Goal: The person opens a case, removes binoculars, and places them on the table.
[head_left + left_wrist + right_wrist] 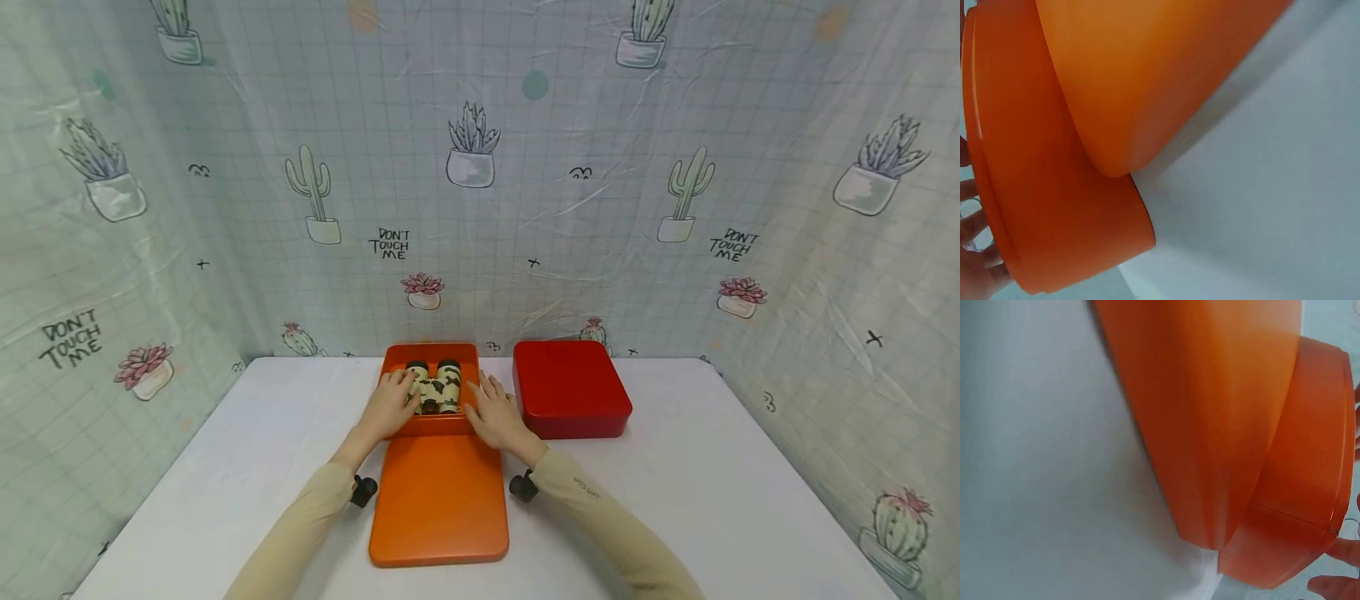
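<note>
A pair of camouflage-patterned binoculars (pixel 451 382) lies inside an open orange box (pixel 432 427) at the back middle of the table. My left hand (pixel 387 406) reaches over the box's left side, its spread fingertips at the left barrel. At the right rim is my right hand (pixel 498 415), fingers apart and extended beside the binoculars. In the left wrist view, fingers (pixel 974 226) show past the rim of the box (pixel 1054 194). Thumb and fingers (pixel 1342 551) appear at the box's corner in the right wrist view.
An orange lid (pixel 440 504) lies directly in front of the box, between my forearms. To the right stands a closed red box (pixel 572 387). Behind the white table (pixel 675 483) hangs a cactus-printed curtain (pixel 525 217), which also lines both sides.
</note>
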Demonstrator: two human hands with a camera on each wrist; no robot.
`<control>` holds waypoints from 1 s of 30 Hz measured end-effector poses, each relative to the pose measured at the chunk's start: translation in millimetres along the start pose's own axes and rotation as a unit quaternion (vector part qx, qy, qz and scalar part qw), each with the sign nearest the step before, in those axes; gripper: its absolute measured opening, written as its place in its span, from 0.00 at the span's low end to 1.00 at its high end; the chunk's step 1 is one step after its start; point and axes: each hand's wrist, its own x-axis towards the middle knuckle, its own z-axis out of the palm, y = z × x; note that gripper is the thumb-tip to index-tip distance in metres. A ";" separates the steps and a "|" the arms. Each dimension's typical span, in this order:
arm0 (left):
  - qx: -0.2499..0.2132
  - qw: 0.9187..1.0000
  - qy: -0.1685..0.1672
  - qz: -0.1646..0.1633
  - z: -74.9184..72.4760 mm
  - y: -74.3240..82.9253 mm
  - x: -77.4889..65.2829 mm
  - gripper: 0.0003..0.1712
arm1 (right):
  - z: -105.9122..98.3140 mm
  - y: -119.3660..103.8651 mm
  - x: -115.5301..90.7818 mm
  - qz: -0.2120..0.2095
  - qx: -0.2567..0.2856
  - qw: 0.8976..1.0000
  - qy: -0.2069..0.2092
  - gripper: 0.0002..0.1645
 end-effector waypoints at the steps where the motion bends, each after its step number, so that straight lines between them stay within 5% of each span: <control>1: 0.002 1.000 0.001 0.001 1.4 -0.6 0.7 0.20 | 0.4 -0.3 0.5 -0.002 -0.012 1.000 -0.003 0.28; 6: 0.005 1.000 -0.017 -0.014 8.1 -4.0 2.9 0.22 | 2.6 -2.5 2.0 -0.014 -0.058 0.998 -0.028 0.29; 18: 0.028 0.997 -0.075 -0.008 11.8 -6.5 11.0 0.26 | 7.8 0.6 -0.2 -0.019 -0.059 0.997 -0.055 0.29; 30: 0.088 0.979 -0.182 0.021 15.8 -5.5 27.6 0.36 | 10.2 1.0 0.5 -0.027 -0.054 0.997 -0.047 0.28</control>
